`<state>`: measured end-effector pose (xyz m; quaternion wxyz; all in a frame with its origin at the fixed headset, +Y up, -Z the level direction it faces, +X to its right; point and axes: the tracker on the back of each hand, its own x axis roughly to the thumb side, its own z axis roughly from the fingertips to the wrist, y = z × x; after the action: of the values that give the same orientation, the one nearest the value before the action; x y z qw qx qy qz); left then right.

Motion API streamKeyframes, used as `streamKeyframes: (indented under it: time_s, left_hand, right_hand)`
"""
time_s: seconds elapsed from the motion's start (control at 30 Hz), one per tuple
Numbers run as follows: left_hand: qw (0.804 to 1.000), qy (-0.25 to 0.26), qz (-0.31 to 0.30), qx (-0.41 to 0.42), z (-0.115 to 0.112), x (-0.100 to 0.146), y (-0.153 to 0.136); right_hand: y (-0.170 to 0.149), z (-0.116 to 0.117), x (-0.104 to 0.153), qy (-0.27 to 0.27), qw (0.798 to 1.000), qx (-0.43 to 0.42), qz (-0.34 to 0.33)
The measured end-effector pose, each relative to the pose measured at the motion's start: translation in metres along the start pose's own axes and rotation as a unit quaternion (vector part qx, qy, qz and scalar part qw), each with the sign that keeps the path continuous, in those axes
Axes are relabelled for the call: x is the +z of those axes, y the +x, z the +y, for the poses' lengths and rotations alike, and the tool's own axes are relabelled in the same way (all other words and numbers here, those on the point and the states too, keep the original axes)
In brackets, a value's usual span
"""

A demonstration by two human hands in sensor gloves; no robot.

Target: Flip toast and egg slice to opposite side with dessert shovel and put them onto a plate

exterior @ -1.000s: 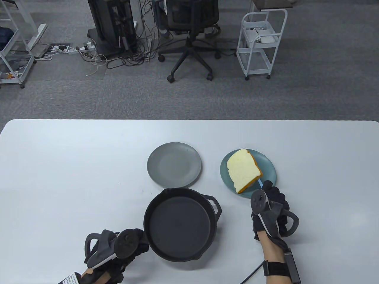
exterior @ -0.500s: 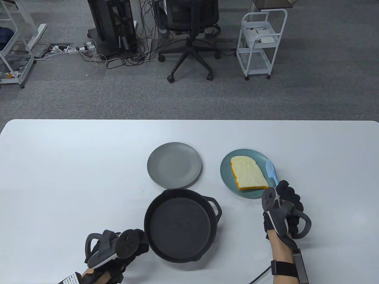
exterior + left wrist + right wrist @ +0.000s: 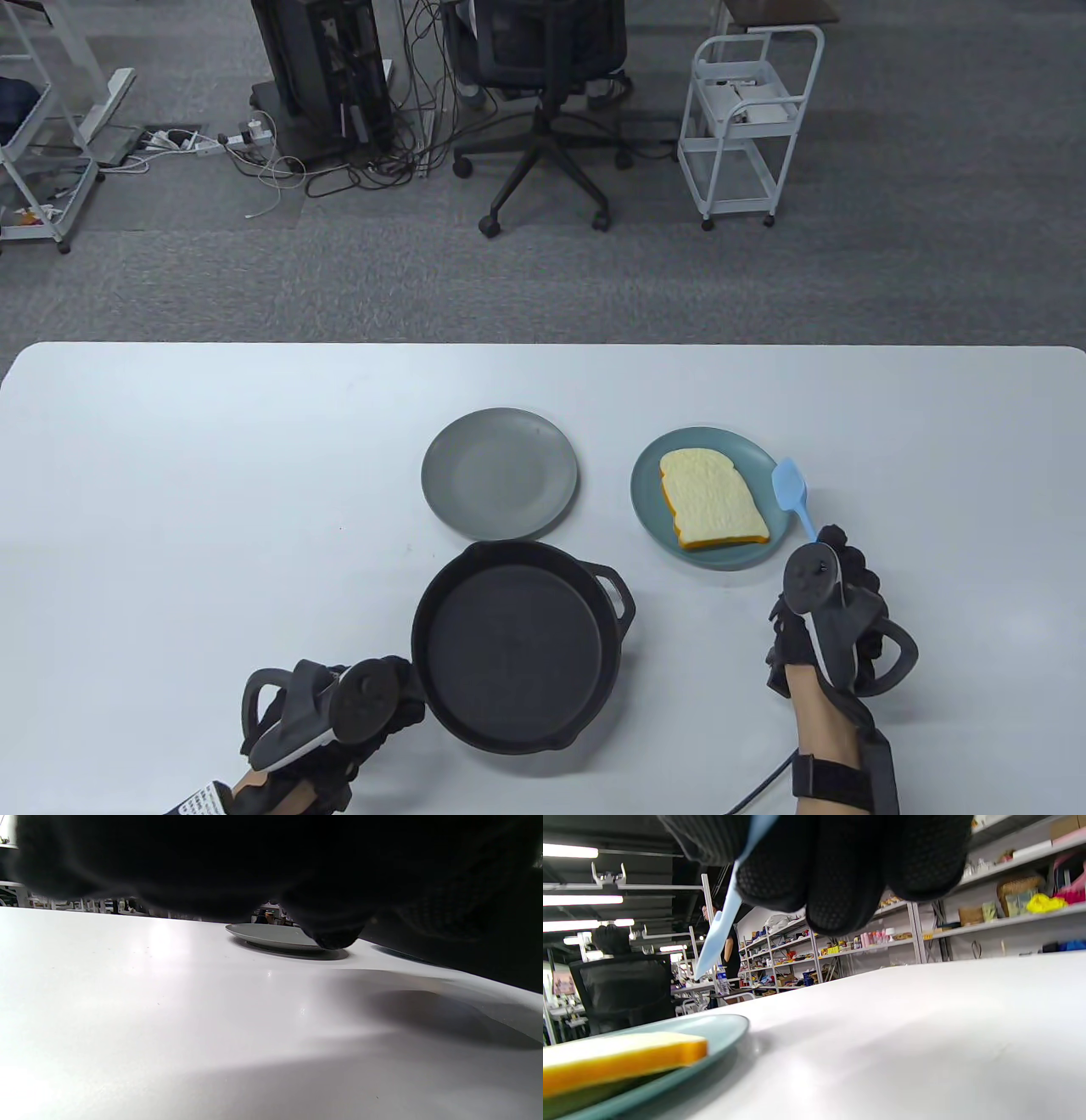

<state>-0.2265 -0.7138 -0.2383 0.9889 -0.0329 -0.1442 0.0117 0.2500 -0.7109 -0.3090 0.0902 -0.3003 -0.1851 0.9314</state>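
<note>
A slice of toast [image 3: 713, 497] lies flat on the teal plate [image 3: 649, 509], pale face up, orange crust at its left and near edges. My right hand [image 3: 836, 586] grips the handle of the light blue dessert shovel [image 3: 792, 492], whose blade hovers just right of the teal plate's rim. In the right wrist view the shovel [image 3: 719, 929] slants up from my curled fingers [image 3: 840, 870], above the toast [image 3: 619, 1060] and the plate [image 3: 712, 1039]. My left hand [image 3: 373, 705] holds the handle of the empty black skillet [image 3: 517, 645]. No egg slice is visible.
An empty grey plate [image 3: 499, 472] sits left of the teal one, just beyond the skillet; it also shows in the left wrist view as grey plate [image 3: 271, 935]. The white table [image 3: 212, 509] spreads wide on the left. An office chair [image 3: 543, 102] and a white cart [image 3: 747, 127] stand beyond.
The toast was tilted on the shovel over the teal plate, then dropped flat with its other face up. My right hand drew the shovel out and moved right. The left hand stayed.
</note>
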Motion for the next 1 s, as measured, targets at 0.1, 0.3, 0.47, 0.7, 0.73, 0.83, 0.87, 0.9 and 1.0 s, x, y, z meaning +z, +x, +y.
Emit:
streamKeyframes:
  time_s: [0.1, 0.3, 0.47, 0.7, 0.73, 0.83, 0.87, 0.9, 1.0]
  left_hand:
    - [1.0, 0.0, 0.0, 0.0, 0.0, 0.0, 0.0]
    - [1.0, 0.002, -0.006, 0.003, 0.0, 0.0, 0.001]
    - [1.0, 0.005, -0.009, 0.003, 0.001, 0.003, 0.005]
    - [1.0, 0.001, -0.012, 0.004, 0.0, 0.002, 0.004]
    - [1.0, 0.0, -0.011, 0.004, 0.0, 0.002, 0.003]
    - [1.0, 0.001, -0.014, 0.006, -0.001, 0.001, 0.003]
    - [1.0, 0.0, -0.015, 0.007, -0.001, 0.001, 0.002]
    - [1.0, 0.0, -0.018, 0.008, -0.001, 0.001, 0.002]
    - [1.0, 0.001, -0.029, 0.007, -0.003, -0.001, 0.001]
  right_hand:
    - [0.002, -0.006, 0.003, 0.013, 0.999, -0.047, -0.009]
    - [0.016, -0.023, 0.017, 0.034, 0.991, -0.118, -0.046]
    - [0.037, -0.034, 0.038, 0.046, 0.977, -0.173, -0.119]
    - [0.074, -0.036, 0.076, 0.122, 0.944, -0.242, -0.186]
    - [0.078, -0.036, 0.081, 0.132, 0.94, -0.248, -0.193]
    - [0.091, -0.038, 0.097, 0.146, 0.929, -0.254, -0.227]
    - [0.093, -0.038, 0.099, 0.149, 0.927, -0.254, -0.231]
    - [0.096, -0.039, 0.103, 0.155, 0.923, -0.257, -0.24]
    - [0.099, -0.042, 0.11, 0.162, 0.916, -0.263, -0.255]
